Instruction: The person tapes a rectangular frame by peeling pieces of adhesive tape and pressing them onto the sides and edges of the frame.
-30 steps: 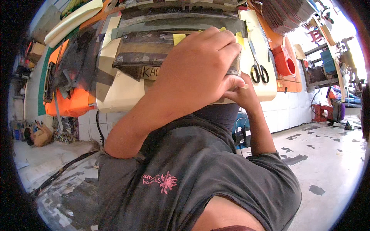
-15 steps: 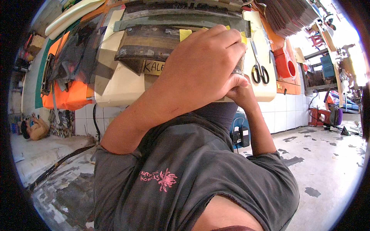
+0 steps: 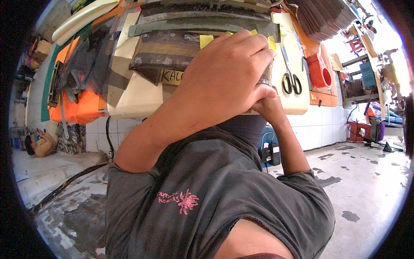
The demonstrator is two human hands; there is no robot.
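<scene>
My left hand reaches across to the right over a brown, curved, worn panel. Its fingers are bent and closed near the panel's right end, and what they grip is hidden beneath them. Just below its thumb is my right hand, close against it, with most of its fingers out of sight. A small yellow piece lies on the panel beside my left hand. Another yellow piece shows past the knuckles. Under the panel's near edge sits a tan card with handwriting, partly covered by my left forearm.
Black-handled scissors lie on the cream sheet right of my hands. Beyond them stands a red box with a round hole. A dark stack of sheets is at the far right. Orange material and dark sheets occupy the left.
Both hands keep nearly the same place and pose. The whole view has shifted very slightly.
</scene>
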